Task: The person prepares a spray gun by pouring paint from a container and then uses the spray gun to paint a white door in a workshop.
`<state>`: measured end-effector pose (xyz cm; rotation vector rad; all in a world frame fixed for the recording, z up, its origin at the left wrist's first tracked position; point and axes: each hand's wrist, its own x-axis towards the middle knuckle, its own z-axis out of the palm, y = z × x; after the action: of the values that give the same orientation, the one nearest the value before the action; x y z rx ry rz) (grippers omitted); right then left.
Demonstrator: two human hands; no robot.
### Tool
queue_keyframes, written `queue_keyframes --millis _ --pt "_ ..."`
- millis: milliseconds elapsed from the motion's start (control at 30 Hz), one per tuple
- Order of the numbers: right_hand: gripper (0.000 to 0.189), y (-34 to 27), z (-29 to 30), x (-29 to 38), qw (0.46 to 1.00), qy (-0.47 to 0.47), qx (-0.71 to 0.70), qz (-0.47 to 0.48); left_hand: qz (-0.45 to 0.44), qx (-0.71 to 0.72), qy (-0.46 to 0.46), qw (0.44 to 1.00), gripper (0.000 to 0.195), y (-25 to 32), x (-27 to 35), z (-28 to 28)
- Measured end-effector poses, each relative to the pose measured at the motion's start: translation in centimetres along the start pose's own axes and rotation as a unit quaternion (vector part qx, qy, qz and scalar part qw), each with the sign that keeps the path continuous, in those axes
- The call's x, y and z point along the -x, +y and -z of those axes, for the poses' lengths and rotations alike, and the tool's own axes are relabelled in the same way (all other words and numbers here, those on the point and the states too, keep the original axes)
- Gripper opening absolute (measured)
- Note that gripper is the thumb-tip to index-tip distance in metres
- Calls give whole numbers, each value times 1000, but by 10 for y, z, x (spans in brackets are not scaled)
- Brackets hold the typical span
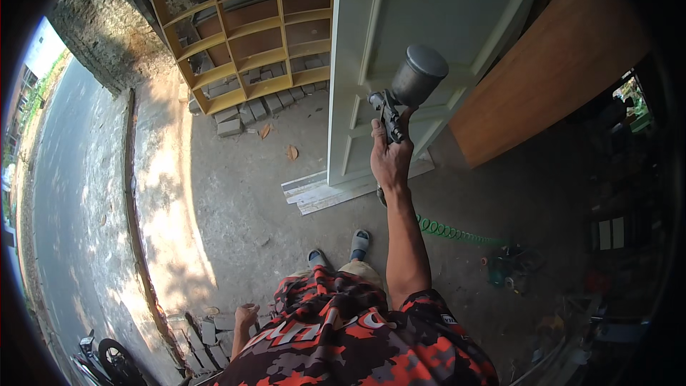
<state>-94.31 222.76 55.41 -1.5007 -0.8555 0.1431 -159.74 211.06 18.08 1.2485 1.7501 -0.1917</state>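
Observation:
My right hand (392, 163) grips a gravity-feed spray gun (390, 118), my arm stretched out ahead. On top of the gun sits a grey metal paint cup (419, 76) with its lid on. Just beyond it stands a pale panelled door (347, 134), upright on white boards (332, 196) laid on the floor. A gap between the gun and the door is hard to judge from this angle. Low at my side, my left hand (247, 313) hangs with its fingers partly curled; nothing shows in it, though part of it is hidden.
A yellowish wooden shelf frame (236, 72) rests by grey paving blocks (229, 127). To the right leans a brown wooden panel (541, 69). A green coiled hose (447, 229) runs toward a dim compressor-like machine (506, 271). A motorcycle (110, 356) stands behind left.

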Motion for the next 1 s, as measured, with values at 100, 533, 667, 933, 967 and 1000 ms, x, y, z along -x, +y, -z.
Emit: queue_keyframes --millis 100,533,667,933,967,1000 --pt "89 -12 -2 -2 998 48 44 -8 16 3 -7 1000 57 1 5 2" --pt "85 -23 -4 8 993 -73 -84 -40 14 -43 -9 999 55 15 -3 10" --pt "84 -10 0 8 997 -66 -38 10 7 -26 -6 1000 55 20 -5 6" --pt "91 -5 4 0 993 72 91 -13 32 -39 -18 999 58 19 3 7" --pt "91 -4 6 0 992 78 93 -24 31 -46 -25 998 58 24 7 7" --pt "91 -3 7 0 991 84 95 -37 30 -54 -32 998 59 26 8 8"
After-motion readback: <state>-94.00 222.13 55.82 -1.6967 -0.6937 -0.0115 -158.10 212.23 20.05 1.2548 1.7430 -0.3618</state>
